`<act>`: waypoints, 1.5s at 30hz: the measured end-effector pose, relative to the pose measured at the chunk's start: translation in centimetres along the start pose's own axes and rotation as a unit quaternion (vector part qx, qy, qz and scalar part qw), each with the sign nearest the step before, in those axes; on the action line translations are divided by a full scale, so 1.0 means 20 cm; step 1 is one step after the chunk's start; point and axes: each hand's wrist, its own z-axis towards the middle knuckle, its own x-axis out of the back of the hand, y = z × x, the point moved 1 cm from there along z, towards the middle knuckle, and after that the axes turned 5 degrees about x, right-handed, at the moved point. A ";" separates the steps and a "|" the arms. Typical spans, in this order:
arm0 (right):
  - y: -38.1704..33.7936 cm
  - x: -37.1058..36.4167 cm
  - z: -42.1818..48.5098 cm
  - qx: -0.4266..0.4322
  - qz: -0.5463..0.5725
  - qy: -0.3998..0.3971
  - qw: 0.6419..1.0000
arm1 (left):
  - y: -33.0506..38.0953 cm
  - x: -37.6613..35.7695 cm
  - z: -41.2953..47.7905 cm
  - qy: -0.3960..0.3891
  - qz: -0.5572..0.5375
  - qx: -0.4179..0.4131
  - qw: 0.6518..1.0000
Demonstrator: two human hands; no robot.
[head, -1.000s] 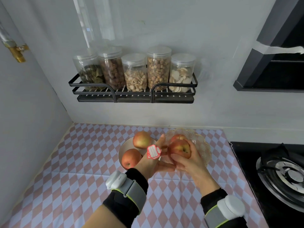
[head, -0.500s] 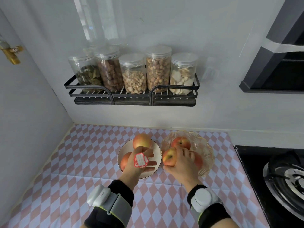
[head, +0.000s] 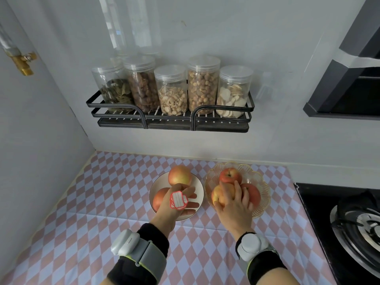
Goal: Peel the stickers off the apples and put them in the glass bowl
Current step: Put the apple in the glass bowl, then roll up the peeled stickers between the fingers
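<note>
My right hand (head: 233,204) rests over an apple (head: 218,196) inside the glass bowl (head: 261,182), fingers wrapped on it. Two more apples lie in that bowl, one at the back (head: 229,175) and one to the right (head: 253,194). My left hand (head: 176,204) hovers over the white bowl (head: 198,187) with fingers spread; red-edged white stickers (head: 178,200) cling to its back. The white bowl holds two apples, one at the back (head: 179,175) and one at the front left (head: 160,198), partly hidden by my hand.
A pink-and-white diamond cloth (head: 107,194) covers the counter. A black wall rack (head: 170,118) with several jars hangs above. A gas hob (head: 353,223) lies to the right, a range hood (head: 347,85) above it. Walls close the left and back.
My right hand has carried the apple rightward and down into the glass bowl. My left hand, stickers on its back, has drawn apart and settled over the white bowl.
</note>
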 end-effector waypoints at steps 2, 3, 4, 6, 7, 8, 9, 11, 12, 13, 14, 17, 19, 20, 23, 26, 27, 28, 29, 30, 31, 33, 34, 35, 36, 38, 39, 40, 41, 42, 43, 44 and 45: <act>0.01 -0.01 0.00 0.011 -0.005 -0.004 1.000 | 0.00 0.00 0.00 -0.007 0.005 -0.004 1.000; 0.02 0.00 -0.01 0.018 -0.007 -0.005 1.000 | 0.00 0.00 0.00 -0.010 0.009 -0.006 1.000; 0.02 0.00 -0.01 0.020 -0.009 -0.011 1.000 | 0.00 0.00 -0.01 -0.011 0.012 -0.007 1.000; 0.02 0.04 -0.01 0.010 0.000 -0.035 0.999 | 0.00 0.01 -0.02 -0.012 0.011 -0.009 1.000; 0.00 0.06 -0.02 0.000 0.010 -0.047 0.999 | 0.00 0.02 -0.02 -0.012 0.011 -0.009 1.000; -0.03 0.09 -0.03 -0.008 0.023 -0.050 0.998 | 0.00 0.02 -0.03 -0.010 0.012 -0.006 1.000; -0.07 0.13 -0.05 -0.002 0.047 -0.029 0.998 | -0.01 0.03 -0.03 -0.005 0.014 0.000 1.000; -0.18 0.25 -0.09 0.057 0.140 0.052 0.987 | -0.03 0.05 -0.03 0.009 0.021 0.021 1.000; -0.22 0.30 -0.11 0.104 0.191 0.082 0.973 | -0.05 0.05 -0.03 0.015 0.021 0.036 0.999; -0.26 0.35 -0.13 0.154 0.247 0.089 0.953 | -0.06 0.06 -0.03 0.019 0.020 0.049 0.998; -0.31 0.41 -0.15 0.192 0.308 0.057 0.930 | -0.08 0.06 -0.04 0.018 0.020 0.061 0.998; -0.44 0.55 -0.24 0.271 0.398 -0.114 0.869 | -0.11 0.08 -0.08 0.015 0.032 0.069 0.997; -0.51 0.58 -0.27 0.312 0.356 -0.138 0.870 | -0.12 0.09 -0.10 0.020 0.041 0.053 0.998; -0.54 0.58 -0.28 0.321 0.329 -0.130 0.878 | -0.12 0.09 -0.12 0.019 0.043 0.045 0.998; -0.60 0.57 -0.30 0.326 0.303 -0.090 0.891 | -0.12 0.13 -0.16 -0.006 0.036 0.040 0.999; -0.60 0.57 -0.30 0.311 0.333 -0.070 0.887 | -0.10 0.14 -0.19 -0.037 0.062 0.048 0.996; -0.59 0.57 -0.29 0.308 0.337 -0.064 0.887 | -0.10 0.14 -0.19 -0.042 0.075 0.050 0.995; -0.59 0.57 -0.29 0.306 0.339 -0.059 0.888 | -0.09 0.13 -0.19 -0.047 0.086 0.052 0.994; -0.59 0.57 -0.29 0.304 0.340 -0.056 0.888 | -0.09 0.13 -0.20 -0.051 0.094 0.053 0.993; -0.59 0.57 -0.29 0.304 0.343 -0.056 0.887 | -0.09 0.13 -0.20 -0.053 0.098 0.053 0.992; -0.58 0.57 -0.29 0.303 0.346 -0.058 0.886 | -0.08 0.13 -0.20 -0.052 0.101 0.052 0.992; -0.57 0.57 -0.28 0.298 0.355 -0.064 0.884 | -0.08 0.12 -0.19 -0.047 0.110 0.050 0.992; -0.57 0.57 -0.28 0.289 0.362 -0.068 0.884 | -0.08 0.12 -0.18 -0.045 0.117 0.049 0.991; -0.56 0.57 -0.28 0.276 0.371 -0.072 0.884 | -0.08 0.12 -0.18 -0.043 0.124 0.048 0.990; -0.55 0.57 -0.28 0.260 0.382 -0.075 0.884 | -0.08 0.11 -0.18 -0.040 0.131 0.048 0.989; -0.54 0.57 -0.28 0.230 0.403 -0.082 0.882 | -0.08 0.10 -0.17 -0.033 0.139 0.049 0.988; -0.54 0.57 -0.28 0.220 0.412 -0.087 0.880 | -0.08 0.10 -0.16 -0.030 0.140 0.050 0.988; -0.54 0.57 -0.28 0.213 0.421 -0.092 0.877 | -0.08 0.10 -0.16 -0.029 0.142 0.051 0.988; -0.54 0.57 -0.28 0.210 0.430 -0.097 0.872 | -0.09 0.09 -0.16 -0.029 0.145 0.052 0.988; -0.54 0.57 -0.28 0.209 0.441 -0.103 0.867 | -0.09 0.09 -0.16 -0.028 0.148 0.053 0.987; -0.54 0.57 -0.29 0.207 0.455 -0.109 0.859 | -0.09 0.09 -0.15 -0.026 0.150 0.054 0.987; -0.54 0.57 -0.29 0.201 0.470 -0.116 0.852 | -0.09 0.09 -0.15 -0.024 0.151 0.053 0.987; -0.54 0.57 -0.29 0.193 0.485 -0.121 0.844 | -0.09 0.08 -0.15 -0.022 0.154 0.053 0.986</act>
